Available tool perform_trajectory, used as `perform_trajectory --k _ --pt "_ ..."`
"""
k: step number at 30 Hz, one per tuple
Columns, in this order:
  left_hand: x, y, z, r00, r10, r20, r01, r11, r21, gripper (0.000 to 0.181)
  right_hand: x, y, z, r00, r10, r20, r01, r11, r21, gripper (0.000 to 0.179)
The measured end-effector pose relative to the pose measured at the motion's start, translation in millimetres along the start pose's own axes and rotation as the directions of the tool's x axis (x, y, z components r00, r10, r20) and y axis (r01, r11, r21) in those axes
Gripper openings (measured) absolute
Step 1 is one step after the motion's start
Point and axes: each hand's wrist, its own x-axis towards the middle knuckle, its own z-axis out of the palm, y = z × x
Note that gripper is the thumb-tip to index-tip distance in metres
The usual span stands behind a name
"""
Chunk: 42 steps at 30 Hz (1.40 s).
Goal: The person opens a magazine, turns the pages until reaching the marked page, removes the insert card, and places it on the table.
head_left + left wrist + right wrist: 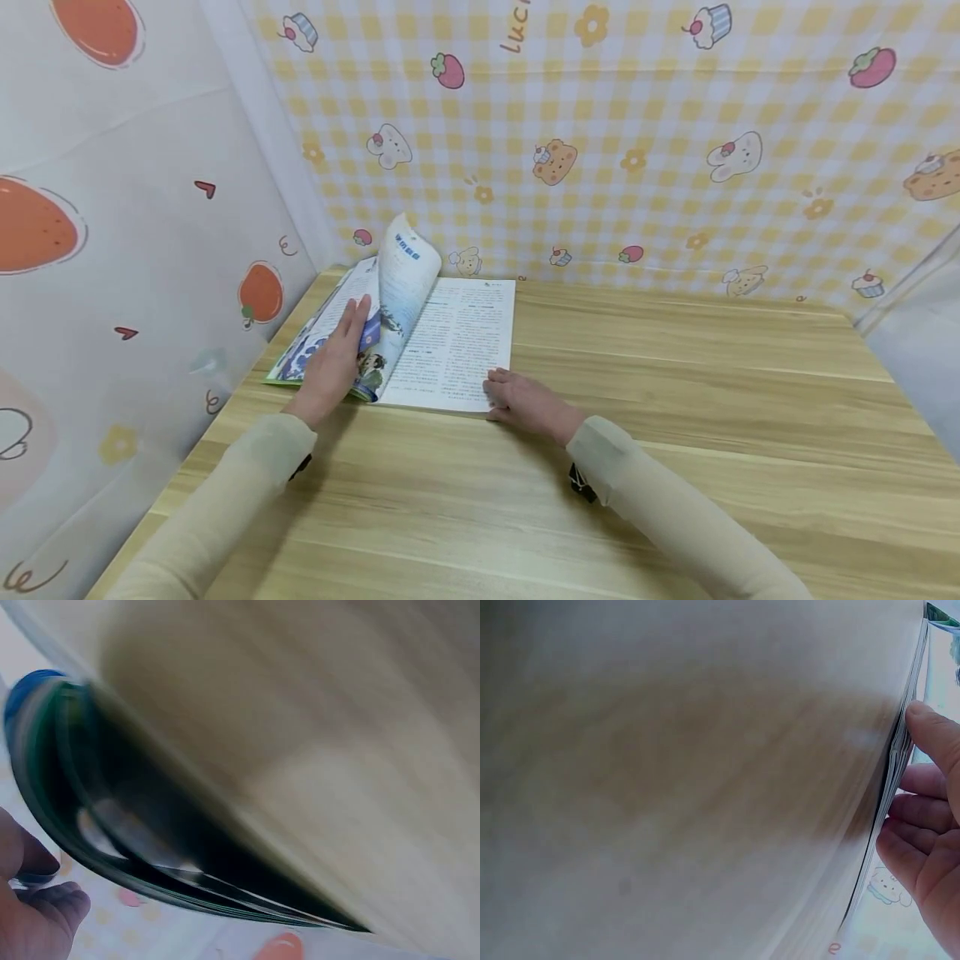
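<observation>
An open magazine (468, 342) lies at the back left of the table, with printed text on its right page. One curled page (408, 267) stands up near its middle. My left hand (333, 362) rests on the left-hand pages with its fingers extended; the left wrist view shows this hand (37, 900) beside the bowed dark edge of the magazine (82, 817). At the right page's lower corner, my right hand (532, 404) holds the edge. Up close, the right thumb (930, 731) touches the layered page edges, and the other fingers (919, 814) bend beside them.
The wooden table (675, 400) extends to the right and in front of the magazine. A yellow checked cloth (600, 108) hangs behind it, and a white printed cloth (165, 275) hangs along the left side.
</observation>
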Motion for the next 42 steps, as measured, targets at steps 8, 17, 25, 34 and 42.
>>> perform_trajectory --k 8,17,25,34,42 --pt "-3.7 -18.0 14.4 0.999 0.037 0.018 -0.04 0.98 0.195 0.079 2.7 1.6 3.0 1.0 -0.026 -0.002 0.026 1.0 -0.014 0.018" --pt "-3.9 -19.5 14.1 0.996 0.043 0.079 -0.069 0.933 0.354 0.065 3.1 2.6 2.8 1.0 -0.025 -0.011 0.025 0.999 -0.02 0.018" --pt "-4.1 -20.0 12.6 0.988 0.021 0.156 -0.069 0.948 0.312 0.063 3.2 2.0 0.7 1.0 -0.029 -0.009 0.029 0.999 -0.014 0.017" --pt "0.6 -23.2 12.4 0.965 -0.105 0.24 0.083 0.991 0.101 0.055 4.2 2.8 -0.8 0.999 -0.037 -0.002 0.037 0.999 -0.004 0.017" --pt "-1.2 -24.9 11.6 0.942 -0.152 0.301 0.15 0.988 0.029 0.065 4.9 3.6 -0.7 0.998 -0.058 -0.016 0.058 0.998 -0.022 0.019"
